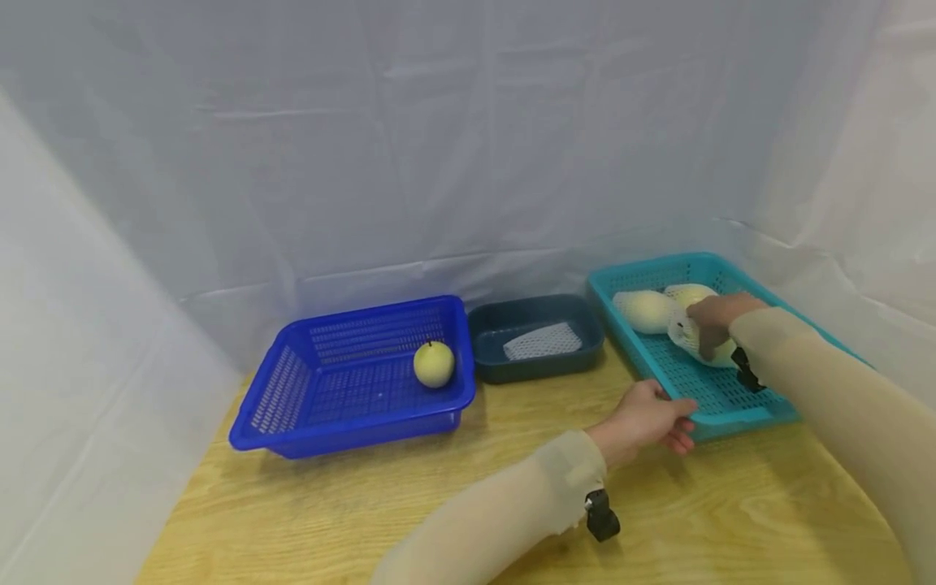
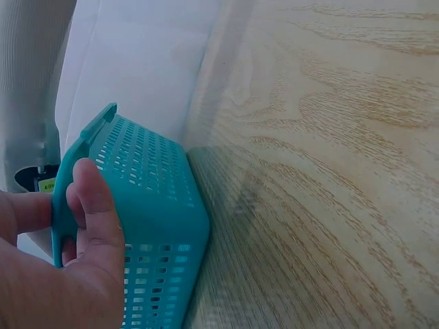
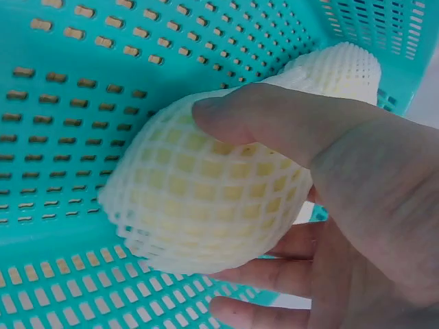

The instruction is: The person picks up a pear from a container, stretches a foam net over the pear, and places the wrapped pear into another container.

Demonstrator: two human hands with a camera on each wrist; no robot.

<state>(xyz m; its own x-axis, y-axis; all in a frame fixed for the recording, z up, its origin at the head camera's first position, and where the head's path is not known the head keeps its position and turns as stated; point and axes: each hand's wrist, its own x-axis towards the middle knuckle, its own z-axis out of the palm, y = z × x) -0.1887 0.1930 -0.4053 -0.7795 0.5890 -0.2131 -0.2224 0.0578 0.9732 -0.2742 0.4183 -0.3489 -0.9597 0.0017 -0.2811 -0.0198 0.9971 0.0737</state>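
Observation:
In the head view, a teal basket (image 1: pixel 730 396) stands at the right, holding pears in white foam nets. My left hand (image 1: pixel 647 418) grips the rim at its near left corner, thumb on one side and fingers on the other, as the left wrist view shows. Inside the basket, my right hand (image 1: pixel 720 318) holds a netted pear (image 3: pixel 206 199), with the thumb on top and fingers around the far side. Another netted pear (image 1: pixel 649 312) lies to its left, and a further one (image 1: pixel 687 294) sits behind, partly hidden.
A blue basket (image 1: pixel 351 426) at the left contains one bare pear (image 1: pixel 435 364). Between the baskets sits a dark teal tray (image 1: pixel 497 372) with an empty foam net (image 1: pixel 543 342) in it. White sheeting (image 1: pixel 468 162) encloses the wooden table (image 1: pixel 351 512) at back and sides.

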